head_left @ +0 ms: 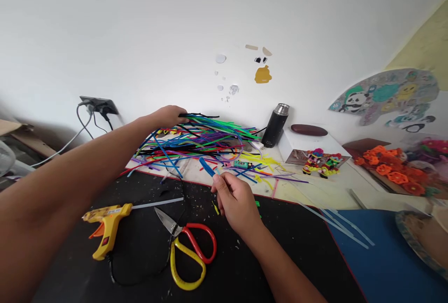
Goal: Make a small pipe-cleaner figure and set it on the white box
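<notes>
My left hand [168, 116] reaches to the back and closes on some pipe cleaners at the top of a many-coloured heap of pipe cleaners [213, 137]; its fingertips are partly hidden. Nearer to me, my right hand [236, 198] pinches a short blue pipe cleaner piece [207, 166] between thumb and fingers, its end pointing up and left. On the black mat [140, 242] lie scissors [189, 242] with one red and one yellow handle. Left of them rests a yellow glue gun [108, 226] with a clear glue stick in it.
A black thermos [276, 125] stands beside a white box [297, 146] with small colourful figures [320, 164] at its front. Clear glue sticks [346, 226] lie at the right, near orange flowers [392, 165]. The glue gun's cord [140, 280] loops across the mat. Power plugs [100, 106] sit in the wall.
</notes>
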`<action>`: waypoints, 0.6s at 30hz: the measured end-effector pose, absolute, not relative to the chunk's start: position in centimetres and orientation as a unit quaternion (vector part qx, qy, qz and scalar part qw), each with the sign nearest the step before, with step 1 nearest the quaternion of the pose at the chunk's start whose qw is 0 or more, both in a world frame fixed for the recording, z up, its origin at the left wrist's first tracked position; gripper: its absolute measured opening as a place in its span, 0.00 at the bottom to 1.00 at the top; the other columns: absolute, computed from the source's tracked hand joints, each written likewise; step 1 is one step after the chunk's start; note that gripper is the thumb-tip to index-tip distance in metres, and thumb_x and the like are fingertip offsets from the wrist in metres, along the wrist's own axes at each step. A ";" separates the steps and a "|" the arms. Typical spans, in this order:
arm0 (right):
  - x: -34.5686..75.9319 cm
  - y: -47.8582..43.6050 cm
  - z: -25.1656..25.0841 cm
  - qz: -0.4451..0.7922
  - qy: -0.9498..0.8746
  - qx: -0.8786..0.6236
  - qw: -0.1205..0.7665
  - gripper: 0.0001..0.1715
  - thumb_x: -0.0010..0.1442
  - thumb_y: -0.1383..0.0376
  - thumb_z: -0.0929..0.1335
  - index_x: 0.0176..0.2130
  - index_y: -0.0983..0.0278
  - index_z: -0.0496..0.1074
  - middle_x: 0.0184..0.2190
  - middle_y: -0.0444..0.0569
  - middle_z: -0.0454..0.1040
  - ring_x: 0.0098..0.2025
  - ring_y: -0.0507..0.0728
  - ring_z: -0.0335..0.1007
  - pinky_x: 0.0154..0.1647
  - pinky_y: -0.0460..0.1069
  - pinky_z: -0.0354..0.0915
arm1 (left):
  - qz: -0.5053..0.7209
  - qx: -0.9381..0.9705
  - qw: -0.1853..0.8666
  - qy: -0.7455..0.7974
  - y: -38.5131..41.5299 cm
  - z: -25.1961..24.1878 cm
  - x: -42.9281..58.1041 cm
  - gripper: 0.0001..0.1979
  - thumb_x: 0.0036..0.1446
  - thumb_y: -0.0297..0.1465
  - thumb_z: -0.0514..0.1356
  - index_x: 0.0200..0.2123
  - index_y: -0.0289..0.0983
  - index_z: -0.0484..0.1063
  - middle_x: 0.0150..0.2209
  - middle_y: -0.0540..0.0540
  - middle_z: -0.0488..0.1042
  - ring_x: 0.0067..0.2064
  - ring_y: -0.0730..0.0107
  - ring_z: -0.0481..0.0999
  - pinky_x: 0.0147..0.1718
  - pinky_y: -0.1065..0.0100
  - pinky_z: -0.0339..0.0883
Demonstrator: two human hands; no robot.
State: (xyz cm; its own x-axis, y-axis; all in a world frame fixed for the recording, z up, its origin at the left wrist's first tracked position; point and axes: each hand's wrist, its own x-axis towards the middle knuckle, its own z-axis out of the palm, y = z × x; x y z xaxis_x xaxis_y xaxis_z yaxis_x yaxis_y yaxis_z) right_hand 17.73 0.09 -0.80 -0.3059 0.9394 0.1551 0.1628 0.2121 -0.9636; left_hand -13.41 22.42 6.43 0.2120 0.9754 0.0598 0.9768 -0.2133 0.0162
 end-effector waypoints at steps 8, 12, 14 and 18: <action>17.8 0.2 -0.7 0.491 -0.631 -0.411 0.438 0.26 0.72 0.46 0.63 0.31 0.61 0.69 0.15 0.38 0.64 0.16 0.50 0.61 0.21 0.45 0.57 | -0.095 -0.757 -0.052 -0.644 19.7 5.4 -12.8 0.33 0.57 0.48 0.63 0.62 0.37 0.75 0.59 0.36 0.78 0.56 0.48 0.78 0.52 0.60 0.67; 17.9 0.4 -0.7 0.514 -0.596 -0.402 0.468 0.28 0.70 0.43 0.64 0.31 0.61 0.69 0.15 0.38 0.63 0.15 0.49 0.59 0.18 0.44 0.56 | -0.246 -0.742 -0.154 -0.605 14.5 4.6 -9.2 0.27 0.58 0.49 0.64 0.53 0.38 0.81 0.49 0.40 0.84 0.50 0.51 0.80 0.49 0.59 0.69; 17.9 0.6 -0.7 0.527 -0.575 -0.397 0.483 0.29 0.68 0.41 0.65 0.31 0.62 0.69 0.14 0.37 0.63 0.14 0.49 0.58 0.16 0.44 0.55 | -0.303 -0.730 -0.291 -0.540 11.1 4.1 -6.4 0.23 0.56 0.48 0.67 0.48 0.40 0.83 0.46 0.43 0.84 0.48 0.54 0.79 0.48 0.60 0.69; 18.1 1.0 -0.9 0.545 -0.533 -0.398 0.510 0.32 0.65 0.37 0.67 0.29 0.62 0.68 0.12 0.37 0.61 0.13 0.49 0.57 0.14 0.43 0.52 | -0.364 -0.646 -0.539 -0.400 6.2 2.9 -0.8 0.20 0.54 0.47 0.71 0.39 0.36 0.84 0.32 0.46 0.79 0.33 0.66 0.73 0.36 0.65 0.65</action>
